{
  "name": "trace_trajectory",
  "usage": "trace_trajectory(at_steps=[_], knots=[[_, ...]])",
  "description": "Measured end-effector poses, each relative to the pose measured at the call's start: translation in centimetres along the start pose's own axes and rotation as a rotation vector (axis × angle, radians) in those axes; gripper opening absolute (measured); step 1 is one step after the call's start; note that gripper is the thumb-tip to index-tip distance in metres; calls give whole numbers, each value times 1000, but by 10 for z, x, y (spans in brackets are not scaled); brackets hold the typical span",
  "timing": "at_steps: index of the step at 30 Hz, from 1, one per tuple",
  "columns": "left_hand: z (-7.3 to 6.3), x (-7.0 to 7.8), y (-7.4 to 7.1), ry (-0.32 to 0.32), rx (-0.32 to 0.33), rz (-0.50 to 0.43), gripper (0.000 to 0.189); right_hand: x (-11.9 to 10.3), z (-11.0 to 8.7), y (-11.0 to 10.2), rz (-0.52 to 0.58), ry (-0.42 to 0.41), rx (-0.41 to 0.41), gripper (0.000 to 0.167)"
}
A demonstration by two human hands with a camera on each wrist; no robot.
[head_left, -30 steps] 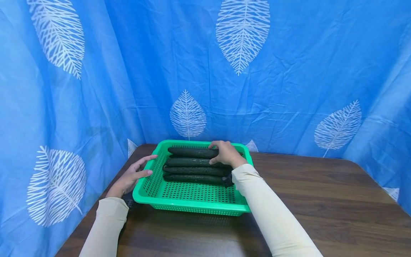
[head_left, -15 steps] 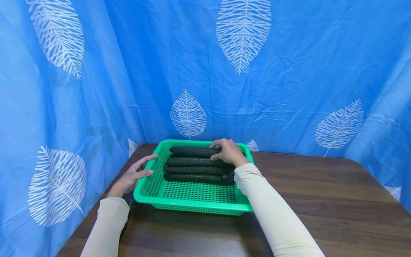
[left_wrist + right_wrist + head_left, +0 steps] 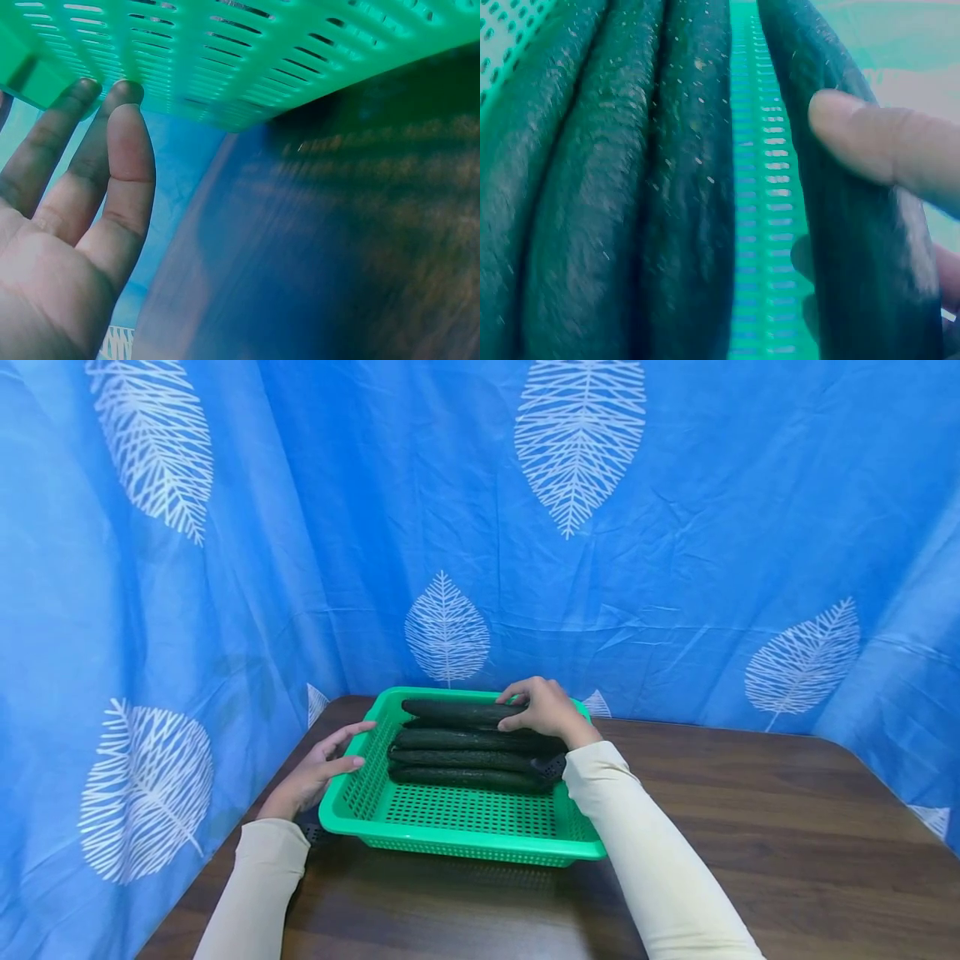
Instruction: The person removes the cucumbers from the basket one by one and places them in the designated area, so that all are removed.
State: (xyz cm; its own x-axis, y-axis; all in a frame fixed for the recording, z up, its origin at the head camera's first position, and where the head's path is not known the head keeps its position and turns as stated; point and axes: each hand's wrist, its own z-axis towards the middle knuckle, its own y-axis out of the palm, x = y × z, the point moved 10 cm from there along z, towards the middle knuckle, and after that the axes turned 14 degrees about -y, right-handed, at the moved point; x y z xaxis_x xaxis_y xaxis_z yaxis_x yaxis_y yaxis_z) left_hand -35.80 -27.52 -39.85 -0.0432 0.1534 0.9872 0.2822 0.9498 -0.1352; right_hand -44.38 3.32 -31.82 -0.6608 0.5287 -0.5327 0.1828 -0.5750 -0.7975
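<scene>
My right hand [image 3: 551, 708] pinches the farthest dark green cucumber [image 3: 457, 710] near its right end. In the right wrist view the thumb [image 3: 877, 142] lies across this cucumber, and fingertips show on its other side. It tilts over the back of the green basket [image 3: 457, 833], a strip of perforated bottom separating it from three other cucumbers [image 3: 694, 150] lying side by side. My left hand [image 3: 311, 772] is at the basket's left rim, thumb and forefinger spread over it. In the left wrist view the other fingers [image 3: 127, 172] extend nearly straight to the basket's outer wall.
The basket stands on a dark wooden table [image 3: 720, 827], which extends to the right. A blue curtain [image 3: 360, 527] with white leaf prints hangs close behind the table and along its left side.
The right hand has risen slightly with the farthest cucumber, which has come up from the others. The left hand stays at the rim. The whole view has shifted a little.
</scene>
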Motion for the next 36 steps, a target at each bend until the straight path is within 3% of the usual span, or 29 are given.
trace_trajectory(at_steps=[21,32,36], knots=[[0,-1,0,-5,3,9,59,-9,-27,-52,62,-48,42,36],[1,-1,-1,12,20,36,59,12,-50,-69,102,-57,59,38],[1,-1,-1,11,1,6,53,20,-59,-73,110,-66,57,38]])
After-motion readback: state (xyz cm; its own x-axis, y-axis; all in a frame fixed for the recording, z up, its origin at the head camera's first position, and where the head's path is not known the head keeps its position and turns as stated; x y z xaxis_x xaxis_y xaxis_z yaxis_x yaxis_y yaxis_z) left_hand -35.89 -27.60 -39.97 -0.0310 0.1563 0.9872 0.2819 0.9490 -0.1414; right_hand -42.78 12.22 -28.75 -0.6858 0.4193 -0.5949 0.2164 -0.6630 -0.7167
